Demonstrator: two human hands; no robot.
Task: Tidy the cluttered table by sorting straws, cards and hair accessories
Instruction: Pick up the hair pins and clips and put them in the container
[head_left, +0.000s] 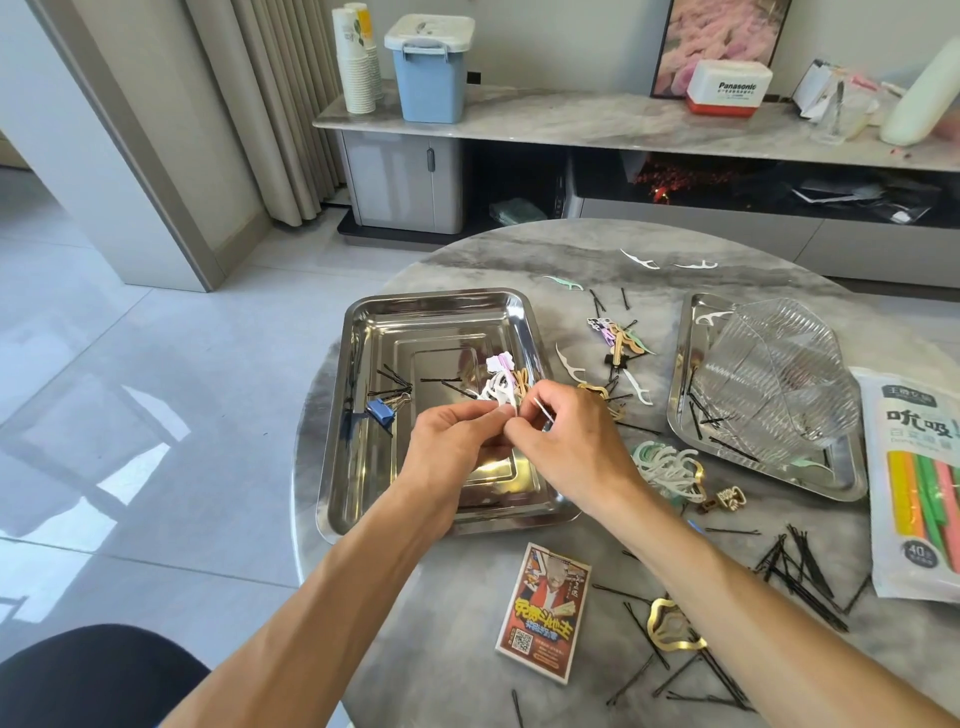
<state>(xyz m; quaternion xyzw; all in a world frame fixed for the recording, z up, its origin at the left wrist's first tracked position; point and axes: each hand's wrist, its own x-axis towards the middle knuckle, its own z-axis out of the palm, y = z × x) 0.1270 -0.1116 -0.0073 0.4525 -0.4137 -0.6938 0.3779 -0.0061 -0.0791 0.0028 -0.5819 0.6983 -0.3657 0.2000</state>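
The round desk (467, 649) fills the lower right of the frame. A steel tray (353, 467) lies at centre. Over it, the left hand (457, 441) pinches a bunch of white floss picks (498, 389), and the right hand (571, 447) pinches one pick (543, 410). A card pack (545, 613) lies below the tray.

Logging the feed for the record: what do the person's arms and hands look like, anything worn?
Both forearms are bare up to the frame edge: no sleeves show. The left hand and right hand wear no gloves, and no rings, watch or bracelet are visible. No markings show.
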